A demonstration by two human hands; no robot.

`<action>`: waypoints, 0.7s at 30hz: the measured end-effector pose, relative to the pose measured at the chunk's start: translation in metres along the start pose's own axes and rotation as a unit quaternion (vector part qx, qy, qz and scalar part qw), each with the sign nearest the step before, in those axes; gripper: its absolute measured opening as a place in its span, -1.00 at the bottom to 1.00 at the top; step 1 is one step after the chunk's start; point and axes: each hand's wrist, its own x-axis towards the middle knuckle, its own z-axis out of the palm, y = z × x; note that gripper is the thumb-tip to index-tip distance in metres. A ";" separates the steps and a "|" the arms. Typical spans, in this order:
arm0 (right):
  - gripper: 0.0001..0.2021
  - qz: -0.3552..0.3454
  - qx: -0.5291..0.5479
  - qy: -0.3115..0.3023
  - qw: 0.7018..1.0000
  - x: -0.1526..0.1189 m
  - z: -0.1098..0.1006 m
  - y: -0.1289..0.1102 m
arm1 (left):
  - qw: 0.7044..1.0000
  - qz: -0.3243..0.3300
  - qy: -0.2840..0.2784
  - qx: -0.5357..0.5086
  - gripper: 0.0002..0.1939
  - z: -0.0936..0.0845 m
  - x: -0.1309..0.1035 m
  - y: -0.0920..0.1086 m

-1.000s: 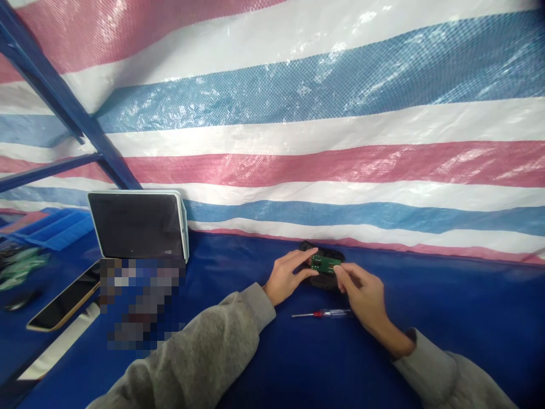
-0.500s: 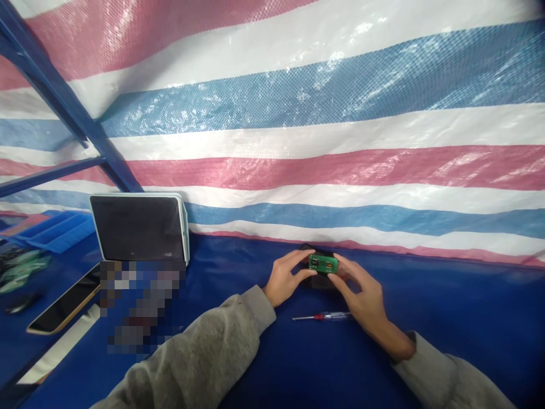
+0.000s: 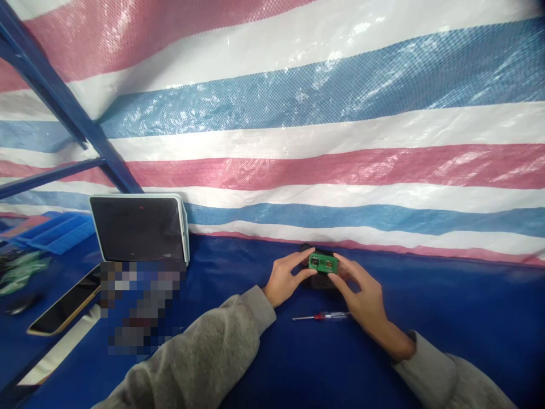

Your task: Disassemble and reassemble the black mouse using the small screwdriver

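A small green circuit board is held by its two ends, above a black object on the blue table. My left hand pinches the board's left end between thumb and fingers. At the right end, my right hand grips it the same way. Behind the board and my fingers the black object is partly hidden, so its kind cannot be made out. A screwdriver with a clear handle and a red collar lies just in front of my hands, its handle end close to my right hand.
To the left a tablet stands propped up, with a phone lying near it. Farther left are a blue divided tray and green boards. A striped plastic sheet hangs behind the blue table.
The board has tilted slightly between my fingers, and its face catches the light differently. Both hands stay in nearly the same place.
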 end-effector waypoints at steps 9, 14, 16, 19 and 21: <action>-0.66 0.028 -0.013 0.004 1.000 -0.003 0.002 0.004 | 0.999 0.033 0.012 -0.006 -0.56 0.000 -0.001 0.001; -0.65 0.054 -0.014 0.012 0.998 -0.002 0.002 0.004 | 0.999 0.042 0.023 -0.006 -0.57 0.001 -0.001 -0.003; -0.65 0.062 -0.011 0.012 0.998 -0.001 0.002 0.004 | 0.999 0.044 0.025 -0.003 -0.58 0.001 -0.002 -0.003; -0.64 0.087 0.004 0.010 0.996 -0.001 0.002 0.003 | 0.998 0.053 0.028 0.006 -0.59 0.002 -0.002 -0.003; -0.63 0.110 0.020 0.003 0.994 -0.002 0.001 0.003 | 0.998 0.063 0.028 0.011 -0.60 0.002 -0.002 -0.003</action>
